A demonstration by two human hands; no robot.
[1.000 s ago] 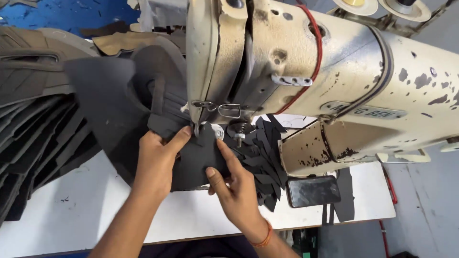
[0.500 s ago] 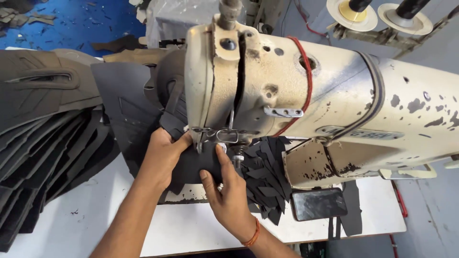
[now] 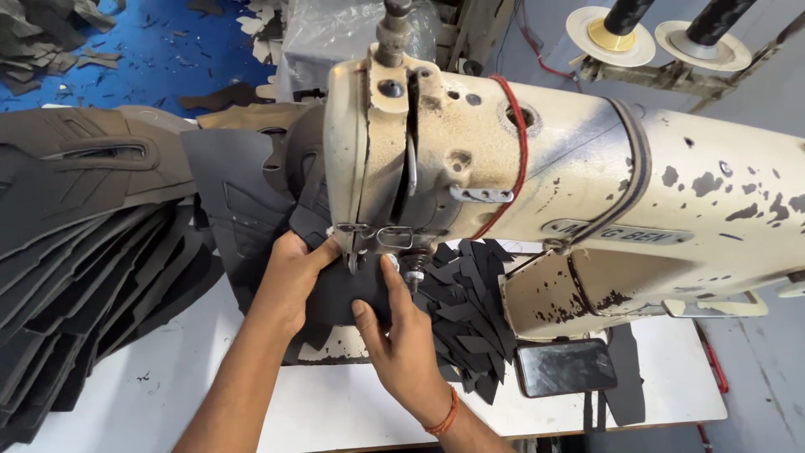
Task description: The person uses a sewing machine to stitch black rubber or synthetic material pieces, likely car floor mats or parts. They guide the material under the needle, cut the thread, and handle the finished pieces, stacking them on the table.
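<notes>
At the centre of the head view both hands press a dark cut piece of material [image 3: 340, 294] flat on the bed of a cream, paint-chipped sewing machine [image 3: 537, 184], right under its needle area. The left hand [image 3: 293, 277] comes in from seven o'clock; its fingers are curled and closed over the near left edge of the dark piece, with the fingertips tucked up against the foot of the machine head at about one o'clock from the knuckles. The right hand [image 3: 402, 335] enters from five o'clock, mostly open, with the thumb and forefinger spread and laid flat on the piece, the forefinger reaching towards twelve o'clock until it ends just beside the presser foot. An orange band circles that wrist. At three o'clock from the right hand lies a heap of small dark cut pieces [image 3: 470, 327], touching the machine base. Beyond it, at four o'clock, a dark phone [image 3: 566, 367] lies face up on the white table [image 3: 168, 394]. At nine o'clock from the hands a large stack of dark shaped panels [image 3: 84, 252] fans out over the table. Two thread spools [image 3: 658, 38] stand at one o'clock, well apart from the hands.
</notes>
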